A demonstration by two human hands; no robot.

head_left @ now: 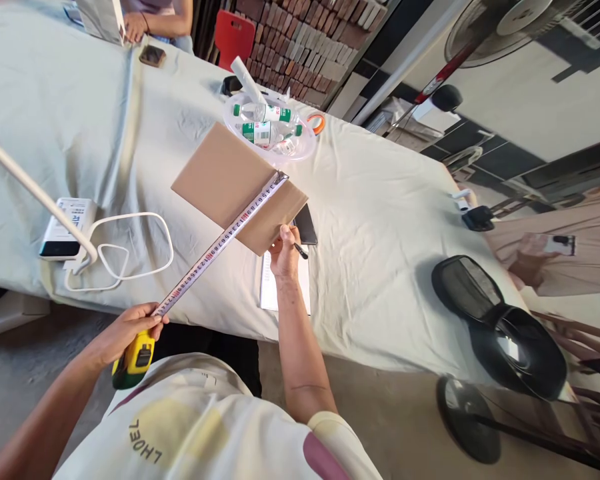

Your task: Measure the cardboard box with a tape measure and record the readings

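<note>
Your left grip (129, 328) is closed on the yellow tape measure (139, 353), its blade (211, 255) stretched across the brown cardboard (217, 175) on the cloth-covered desk (375, 200); your right grip (284, 252) pinches a black pen (301, 252) by the cardboard. A basin (307, 145) of bottles (263, 131) sits just beyond; stacked brick-like blocks (300, 47) and a fan (523, 17) stand past the desk.

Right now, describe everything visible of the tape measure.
The tape measure has a yellow and black case, apparently plastic, and a white blade with black numerals and red marks. The blade is drawn out straight, slanting over the pale tablecloth and across the brown board to a metal end near that board's edge. The left hand grips it where blade meets case, the case off the tablecloth.
</note>
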